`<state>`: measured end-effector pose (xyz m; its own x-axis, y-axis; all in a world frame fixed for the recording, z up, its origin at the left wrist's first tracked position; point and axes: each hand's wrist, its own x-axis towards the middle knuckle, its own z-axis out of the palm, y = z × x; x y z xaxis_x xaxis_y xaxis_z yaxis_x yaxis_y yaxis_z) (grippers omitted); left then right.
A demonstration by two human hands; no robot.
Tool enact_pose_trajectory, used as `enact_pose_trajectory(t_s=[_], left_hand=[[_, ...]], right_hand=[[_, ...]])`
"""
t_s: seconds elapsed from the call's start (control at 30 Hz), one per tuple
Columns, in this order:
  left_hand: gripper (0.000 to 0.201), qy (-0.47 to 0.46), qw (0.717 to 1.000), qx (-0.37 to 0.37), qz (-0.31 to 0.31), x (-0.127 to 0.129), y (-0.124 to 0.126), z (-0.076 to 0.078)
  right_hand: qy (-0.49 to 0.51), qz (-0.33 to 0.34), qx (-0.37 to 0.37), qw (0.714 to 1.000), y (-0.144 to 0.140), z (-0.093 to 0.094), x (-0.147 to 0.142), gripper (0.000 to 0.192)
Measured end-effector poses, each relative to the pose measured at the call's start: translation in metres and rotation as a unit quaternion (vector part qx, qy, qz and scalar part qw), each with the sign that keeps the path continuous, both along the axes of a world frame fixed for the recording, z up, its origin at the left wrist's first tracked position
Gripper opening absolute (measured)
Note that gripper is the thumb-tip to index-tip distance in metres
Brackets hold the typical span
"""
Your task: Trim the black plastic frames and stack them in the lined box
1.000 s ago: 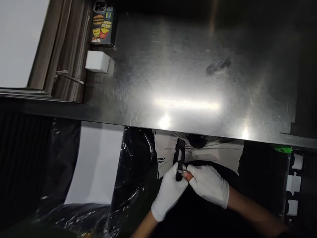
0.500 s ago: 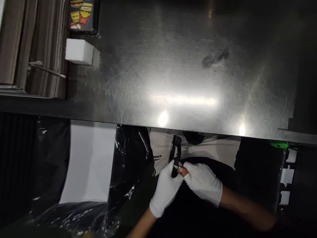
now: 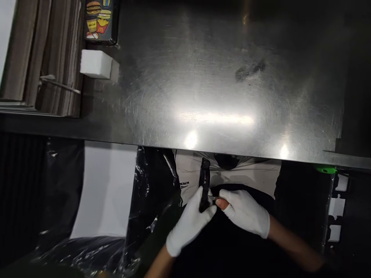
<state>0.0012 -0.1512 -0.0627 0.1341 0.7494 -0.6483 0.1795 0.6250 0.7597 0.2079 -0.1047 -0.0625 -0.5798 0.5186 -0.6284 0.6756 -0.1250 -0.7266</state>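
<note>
Below the table edge, left hand grips black tool; right hand pinches it.

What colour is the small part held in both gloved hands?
Black; the part shows best in the head view, gripped by left hand and right hand.

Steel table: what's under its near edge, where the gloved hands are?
Below the steel table, the left hand grips a black tool; the right hand pinches at it. Behind lies white fabric. The tool's lower end is covered.
</note>
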Motion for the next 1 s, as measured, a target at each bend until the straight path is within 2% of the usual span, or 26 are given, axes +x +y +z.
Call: enact_pose_trajectory(t_s=[0.07, 0.1, 0.17, 0.2, 0.27, 0.37, 0.47, 0.63, 0.87, 1.0], left_hand=[[0.025, -0.060, 0.997, 0.004, -0.049, -0.013, 0.001, 0.005], [0.028, -0.054, 0.996, 0.012, -0.069, -0.017, 0.000, 0.007], [0.029, 0.067, 0.992, 0.033, -0.101, -0.016, -0.003, 0.007], [0.030, 0.159, 0.979, 0.044, -0.122, -0.012, -0.006, 0.005], [0.029, 0.316, 0.931, 0.069, -0.170, 0.001, -0.012, 0.001], [0.026, 0.425, 0.866, 0.124, -0.230, 0.019, -0.020, -0.004], [0.025, 0.465, 0.833, 0.172, -0.246, 0.024, -0.021, -0.005], [0.029, 0.484, 0.811, 0.222, -0.241, 0.023, -0.020, -0.002], [0.037, 0.521, 0.775, 0.267, -0.238, 0.026, -0.020, -0.002], [0.043, 0.541, 0.757, 0.284, -0.232, 0.027, -0.018, -0.001]], right_hand=[[0.049, -0.037, -0.020, 0.998, -0.001, 0.004, 0.017, 0.056], [0.069, -0.051, -0.031, 0.996, -0.002, 0.006, 0.024, 0.060], [0.088, -0.057, -0.044, 0.993, -0.006, 0.011, 0.031, 0.064], [0.080, -0.049, -0.043, 0.995, -0.009, 0.013, 0.032, 0.063], [0.028, -0.018, -0.026, 0.999, -0.014, 0.017, 0.028, 0.053], [-0.069, 0.041, 0.011, 0.997, -0.018, 0.020, 0.016, 0.040], [-0.113, 0.089, 0.028, 0.989, -0.014, 0.022, 0.006, 0.038], [-0.147, 0.130, 0.037, 0.980, -0.008, 0.024, 0.002, 0.040], [-0.139, 0.106, 0.043, 0.984, -0.012, 0.021, 0.002, 0.040], [-0.141, 0.093, 0.019, 0.985, -0.011, 0.024, -0.001, 0.040]])
